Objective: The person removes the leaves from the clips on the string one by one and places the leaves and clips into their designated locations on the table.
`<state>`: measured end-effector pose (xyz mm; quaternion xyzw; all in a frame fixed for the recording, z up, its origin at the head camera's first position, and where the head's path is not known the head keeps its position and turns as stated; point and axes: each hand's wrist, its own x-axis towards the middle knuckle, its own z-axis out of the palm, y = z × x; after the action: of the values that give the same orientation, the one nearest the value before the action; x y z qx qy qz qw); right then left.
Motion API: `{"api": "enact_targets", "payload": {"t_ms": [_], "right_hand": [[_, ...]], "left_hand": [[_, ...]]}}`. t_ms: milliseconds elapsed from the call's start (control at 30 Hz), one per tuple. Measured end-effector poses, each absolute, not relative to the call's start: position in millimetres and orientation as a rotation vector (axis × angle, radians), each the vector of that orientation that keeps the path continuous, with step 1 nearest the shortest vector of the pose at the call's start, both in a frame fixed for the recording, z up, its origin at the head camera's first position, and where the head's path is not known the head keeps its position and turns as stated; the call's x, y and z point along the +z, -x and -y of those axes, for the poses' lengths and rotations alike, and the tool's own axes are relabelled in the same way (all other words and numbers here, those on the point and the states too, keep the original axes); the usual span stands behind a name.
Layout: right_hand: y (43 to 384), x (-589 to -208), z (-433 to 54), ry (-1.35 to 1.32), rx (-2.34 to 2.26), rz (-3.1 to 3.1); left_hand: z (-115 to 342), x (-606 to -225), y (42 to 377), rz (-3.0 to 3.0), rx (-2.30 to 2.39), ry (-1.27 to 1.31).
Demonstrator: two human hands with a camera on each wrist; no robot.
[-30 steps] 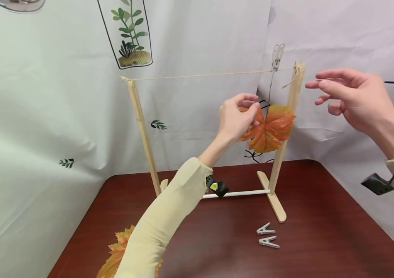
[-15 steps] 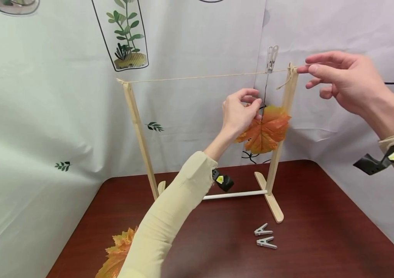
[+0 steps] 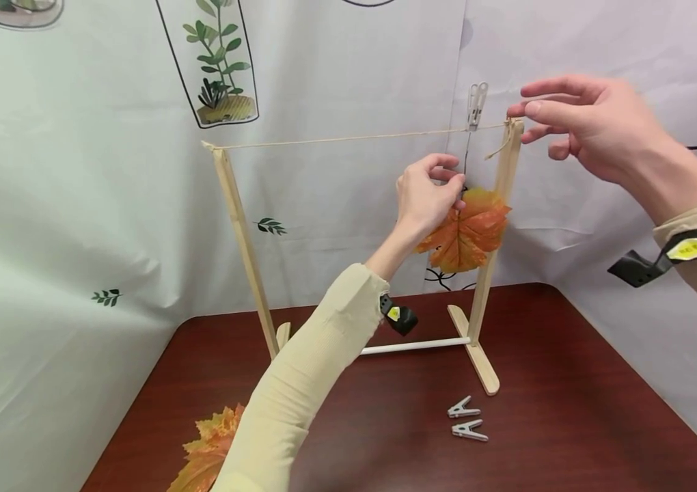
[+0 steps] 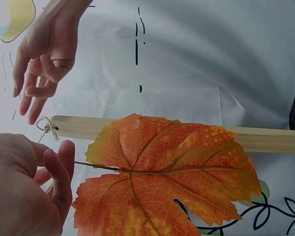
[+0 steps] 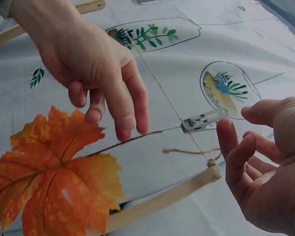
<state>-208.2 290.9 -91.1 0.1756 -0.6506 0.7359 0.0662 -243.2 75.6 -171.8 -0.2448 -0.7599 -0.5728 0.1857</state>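
Note:
An orange artificial maple leaf (image 3: 467,236) hangs by its dark stem (image 5: 142,138) from a pale clothespin (image 3: 476,107). The clothespin grips a string (image 3: 348,139) near the right post. My left hand (image 3: 425,195) is at the leaf's stem, its fingers loosely bent and the thumb apart from the index finger in the head view. In the right wrist view its fingertips (image 5: 125,130) lie right at the stem. My right hand (image 3: 600,126) is beside the post's top, to the right of the clothespin, fingers loosely spread with nothing between them.
A wooden frame with two posts (image 3: 240,239) and a white crossbar (image 3: 416,346) carries the string. Two more clothespins (image 3: 469,429) lie on the dark red table (image 3: 545,410). More orange leaves (image 3: 207,447) lie at the front left, partly behind my left sleeve.
My right hand has moved left and up, toward the clothespin. My left hand has shifted slightly right, closer to the stem. The leaf still hangs from the string.

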Motion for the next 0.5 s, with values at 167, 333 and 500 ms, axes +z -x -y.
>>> {"api": "enact_targets", "payload": {"t_ms": [167,333,500], "right_hand": [[213,-86,-284,-0.536,2.177,2.013],[218,-81,-279,-0.541,2.171,2.041],[225,-75,-273,-0.506,2.193,2.054]], "left_hand": [[-77,-173,244,2.139,-1.610,0.678],[-79,-173,245,2.153,-1.608,0.665],[-80,-173,245,2.127,-1.610,0.673]]}}
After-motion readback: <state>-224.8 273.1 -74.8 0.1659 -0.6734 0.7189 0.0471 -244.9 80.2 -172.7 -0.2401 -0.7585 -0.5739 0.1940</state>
